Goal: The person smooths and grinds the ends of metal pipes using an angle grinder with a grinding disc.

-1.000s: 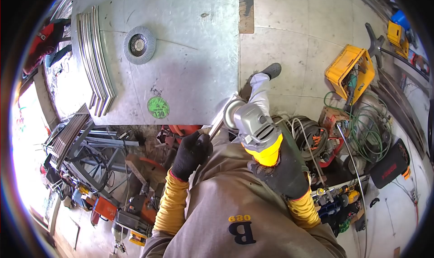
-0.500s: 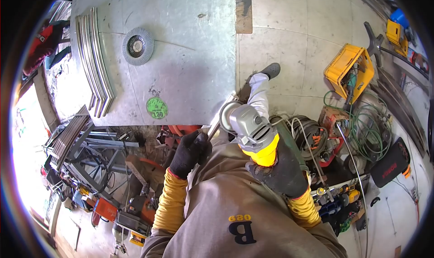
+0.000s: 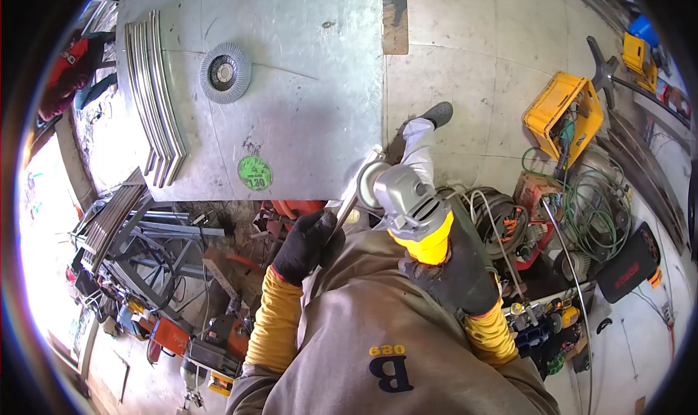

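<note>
In a dark work glove, my left hand [image 3: 309, 246] is closed around the near end of a narrow metal bar [image 3: 350, 200]. The bar slants up and away along the near right corner of a metal-topped table [image 3: 305, 131]. My right hand [image 3: 462, 273], gloved too, grips the yellow body of an angle grinder [image 3: 413, 202] with a silver gear head. Its disc [image 3: 371, 184] lies against or very close to the bar's side; exact contact cannot be made out.
Several bent metal bars [image 3: 156, 98] and a flap disc [image 3: 225, 73] lie on the table. A yellow crate [image 3: 563, 117], hoses [image 3: 596, 204] and tools crowd the floor at right. Metal frames [image 3: 156, 248] stand at left. Another person [image 3: 76, 73] is partly visible at far left.
The view has shifted slightly. The grinder and my right hand have moved a little to the right in the picture; both hands keep their grips.
</note>
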`<state>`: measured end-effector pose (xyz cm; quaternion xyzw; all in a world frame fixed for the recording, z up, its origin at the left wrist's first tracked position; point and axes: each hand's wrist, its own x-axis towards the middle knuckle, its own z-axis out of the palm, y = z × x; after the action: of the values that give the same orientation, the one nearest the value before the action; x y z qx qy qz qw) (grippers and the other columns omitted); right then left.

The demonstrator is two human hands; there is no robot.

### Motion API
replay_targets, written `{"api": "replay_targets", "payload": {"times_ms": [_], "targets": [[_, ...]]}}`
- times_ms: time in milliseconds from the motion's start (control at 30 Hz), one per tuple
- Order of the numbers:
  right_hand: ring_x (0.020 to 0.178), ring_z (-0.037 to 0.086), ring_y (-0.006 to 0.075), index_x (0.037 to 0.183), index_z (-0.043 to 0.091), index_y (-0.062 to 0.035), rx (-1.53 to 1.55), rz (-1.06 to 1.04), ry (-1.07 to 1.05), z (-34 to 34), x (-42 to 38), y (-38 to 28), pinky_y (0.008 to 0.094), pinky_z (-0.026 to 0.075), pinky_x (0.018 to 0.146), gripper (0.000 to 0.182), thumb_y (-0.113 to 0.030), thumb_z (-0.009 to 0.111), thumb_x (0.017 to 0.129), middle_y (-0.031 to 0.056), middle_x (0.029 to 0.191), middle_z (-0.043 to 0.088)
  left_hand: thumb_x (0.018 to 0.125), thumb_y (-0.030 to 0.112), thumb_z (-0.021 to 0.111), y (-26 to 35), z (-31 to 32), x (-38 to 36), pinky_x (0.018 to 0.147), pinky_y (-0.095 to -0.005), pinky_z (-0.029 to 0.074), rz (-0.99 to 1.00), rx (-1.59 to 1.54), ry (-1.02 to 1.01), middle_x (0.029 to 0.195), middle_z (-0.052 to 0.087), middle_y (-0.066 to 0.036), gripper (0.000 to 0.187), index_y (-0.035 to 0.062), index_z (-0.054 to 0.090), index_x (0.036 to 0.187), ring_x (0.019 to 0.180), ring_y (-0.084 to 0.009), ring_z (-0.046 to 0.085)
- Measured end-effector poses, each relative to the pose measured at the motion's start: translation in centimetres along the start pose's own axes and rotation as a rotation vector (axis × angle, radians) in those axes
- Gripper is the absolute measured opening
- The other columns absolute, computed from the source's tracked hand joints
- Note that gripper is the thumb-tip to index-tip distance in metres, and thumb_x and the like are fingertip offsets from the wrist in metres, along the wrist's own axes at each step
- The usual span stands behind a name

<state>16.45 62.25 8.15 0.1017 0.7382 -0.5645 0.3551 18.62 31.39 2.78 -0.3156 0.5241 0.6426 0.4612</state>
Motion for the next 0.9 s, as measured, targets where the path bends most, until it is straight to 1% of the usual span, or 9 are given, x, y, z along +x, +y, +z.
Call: {"api": "replay_targets", "payload": {"times_ms": [100, 133, 200, 300, 533, 633, 733, 833, 900], "targets": [[0.098, 0.078, 0.0479, 0.152, 0.054, 0.0026, -0.155, -0.046, 0.037, -0.5, 0.8, -1.0, 0.0515, 0.064, 0.082, 0.086, -0.03, 0.096, 0.085, 0.025, 0.111, 0.079, 0.12, 0.057, 0.047, 0.2, -0.2, 0.0, 0.05, -0.029, 0.04, -0.018, 0.015, -0.014, 0.069, 0.058, -0.001, 0.058, 0.0088, 0.061, 0.091, 0.053, -0.0114, 0.051], [0.098, 0.078, 0.0479, 0.152, 0.054, 0.0026, -0.156, -0.047, 0.042, -0.5, 0.8, -1.0, 0.0515, 0.064, 0.082, 0.086, -0.03, 0.096, 0.085, 0.025, 0.111, 0.079, 0.12, 0.057, 0.047, 0.2, -0.3, 0.2, 0.05, -0.029, 0.04, -0.016, 0.017, -0.018, 0.069, 0.058, -0.001, 0.058, 0.0088, 0.061, 0.091, 0.053, -0.0114, 0.051], [0.096, 0.078, 0.0479, 0.151, 0.055, 0.0024, -0.176, -0.064, 0.005, -0.6, 0.4, -0.7, 0.0515, 0.064, 0.082, 0.085, -0.03, 0.097, 0.084, 0.0239, 0.107, 0.079, 0.119, 0.052, 0.055, -0.2, -0.5, 0.3, 0.052, -0.0287, 0.042, -0.073, -0.088, -0.026, 0.071, 0.059, -0.001, 0.051, 0.0072, 0.065, 0.095, 0.056, -0.0112, 0.053], [0.095, 0.078, 0.0476, 0.15, 0.056, 0.0025, -0.11, -0.044, 0.029, -0.1, 0.2, 0.6, 0.0514, 0.064, 0.081, 0.084, -0.03, 0.097, 0.084, 0.0238, 0.106, 0.079, 0.119, 0.053, 0.055, -0.2, -0.5, 0.2, 0.052, -0.0288, 0.043, -0.053, -0.075, -0.036, 0.071, 0.059, -0.002, 0.052, 0.0075, 0.065, 0.095, 0.056, -0.0119, 0.054], [0.096, 0.078, 0.0474, 0.15, 0.056, 0.0035, -0.099, -0.071, -0.004, -0.3, 0.7, -1.0, 0.0504, 0.064, 0.082, 0.083, -0.028, 0.096, 0.084, 0.0245, 0.106, 0.079, 0.119, 0.055, 0.054, -0.8, -1.1, 0.5, 0.052, -0.0288, 0.043, -0.076, -0.068, -0.08, 0.071, 0.06, -0.002, 0.054, 0.0081, 0.065, 0.095, 0.055, -0.0122, 0.055], [0.1, 0.078, 0.0475, 0.15, 0.056, 0.003, -0.049, -0.029, 0.019, -0.6, 1.0, -1.1, 0.0501, 0.064, 0.085, 0.082, -0.027, 0.096, 0.085, 0.025, 0.111, 0.078, 0.118, 0.055, 0.054, -0.6, -1.3, 0.6, 0.051, -0.0292, 0.043, -0.03, -0.038, -0.079, 0.071, 0.06, -0.002, 0.054, 0.0081, 0.066, 0.095, 0.055, -0.0122, 0.056], [0.101, 0.078, 0.0476, 0.149, 0.057, 0.0024, -0.094, -0.05, -0.038, -0.8, 0.5, -0.8, 0.0503, 0.064, 0.086, 0.081, -0.028, 0.096, 0.085, 0.0252, 0.114, 0.078, 0.118, 0.056, 0.054, -0.9, -1.4, 0.8, 0.051, -0.0293, 0.045, -0.071, -0.083, -0.118, 0.071, 0.061, -0.002, 0.054, 0.0081, 0.066, 0.096, 0.055, -0.0125, 0.056], [0.103, 0.078, 0.0436, 0.148, 0.058, 0.0016, 0.01, 0.031, -0.026, -0.8, -0.2, -0.7, 0.0481, 0.063, 0.089, 0.078, -0.028, 0.096, 0.087, 0.0234, 0.119, 0.078, 0.117, 0.057, 0.056, -1.2, -1.7, 0.7, 0.052, -0.0285, 0.046, -0.077, -0.122, -0.154, 0.073, 0.064, -0.003, 0.054, 0.0078, 0.068, 0.098, 0.057, -0.013, 0.059], [0.094, 0.071, 0.0168, 0.136, 0.063, -0.0042, 0.233, 0.214, -0.005, -1.5, -0.9, -0.6, 0.0352, 0.06, 0.085, 0.055, -0.012, 0.093, 0.09, 0.0049, 0.108, 0.074, 0.116, 0.055, 0.06, -1.9, -1.8, 0.9, 0.054, -0.0276, 0.048, -0.024, -0.127, -0.19, 0.076, 0.066, -0.004, 0.051, 0.0067, 0.069, 0.102, 0.06, -0.0132, 0.062]]}}
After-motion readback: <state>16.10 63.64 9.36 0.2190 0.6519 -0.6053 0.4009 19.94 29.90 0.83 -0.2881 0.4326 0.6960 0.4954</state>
